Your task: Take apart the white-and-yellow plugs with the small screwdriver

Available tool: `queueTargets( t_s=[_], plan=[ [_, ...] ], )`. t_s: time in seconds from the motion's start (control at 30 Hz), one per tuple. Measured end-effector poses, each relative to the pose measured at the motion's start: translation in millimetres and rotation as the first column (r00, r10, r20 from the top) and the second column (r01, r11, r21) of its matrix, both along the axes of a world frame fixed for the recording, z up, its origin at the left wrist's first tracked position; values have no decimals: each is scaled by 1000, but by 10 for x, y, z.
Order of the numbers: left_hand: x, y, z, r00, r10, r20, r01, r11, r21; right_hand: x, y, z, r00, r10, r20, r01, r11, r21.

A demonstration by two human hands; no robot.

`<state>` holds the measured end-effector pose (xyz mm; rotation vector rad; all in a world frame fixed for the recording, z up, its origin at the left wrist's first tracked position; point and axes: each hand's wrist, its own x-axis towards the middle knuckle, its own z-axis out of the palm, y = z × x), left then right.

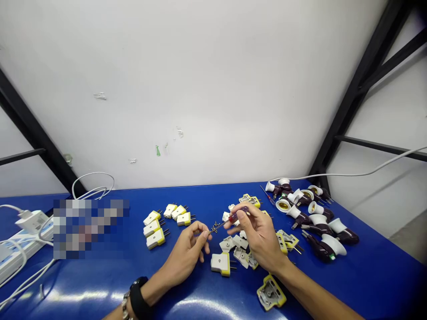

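My right hand [258, 233] is closed around a small screwdriver [230, 219] with a red and purple handle, its tip pointing left. My left hand [188, 251] pinches something tiny, likely a screw [211, 230], right at the screwdriver's tip. Both hands hover just above the blue table [100, 284]. Below them lies a white and yellow plug [221, 263], with several opened plug halves [238, 249] beside it. An open yellow plug shell [271, 292] rests by my right forearm. A few tiny screws [216, 223] lie on the table under the tool.
Several assembled white and yellow plugs [163, 224] lie in a group to the left. Dark purple and white lamp sockets [313, 218] crowd the right side. A white power strip [20, 244] with cables sits at far left. A white wall stands behind the table.
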<state>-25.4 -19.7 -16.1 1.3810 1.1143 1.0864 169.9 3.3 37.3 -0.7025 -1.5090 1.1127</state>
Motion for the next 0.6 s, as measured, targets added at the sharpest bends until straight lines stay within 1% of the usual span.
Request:
queueTargets(
  t_s=[0.1, 0.17, 0.27, 0.37, 0.43, 0.5, 0.6],
  plan=[
    [-5, 10, 11, 996, 12, 84, -10, 1000, -17, -8, -3, 6, 1000, -10, -9, 10, 1000, 7],
    [-20, 9, 28, 996, 7, 94, -5, 1000, -29, -7, -5, 18, 1000, -16, -17, 17, 1000, 14],
    [-44, -2, 43, 996, -36, 86, 38, 999, -26, 6, -3, 32, 999, -39, -24, 39, 999, 24],
    [-60, -17, 27, 997, -78, 23, 78, 997, 12, 32, 3, 28, 998, -62, -4, 62, 996, 56],
    [-65, -27, 12, 996, -75, -42, 78, 995, 61, 49, 5, 16, 997, -72, 34, 69, 994, 90],
    [-63, -39, 10, 992, -70, -101, 81, 991, 104, 57, 1, 1, 994, -54, 93, 43, 992, 120],
    [-45, -60, 34, 980, -95, -175, 117, 986, 122, 45, -16, -23, 982, 12, 189, -40, 988, 146]
  ],
)
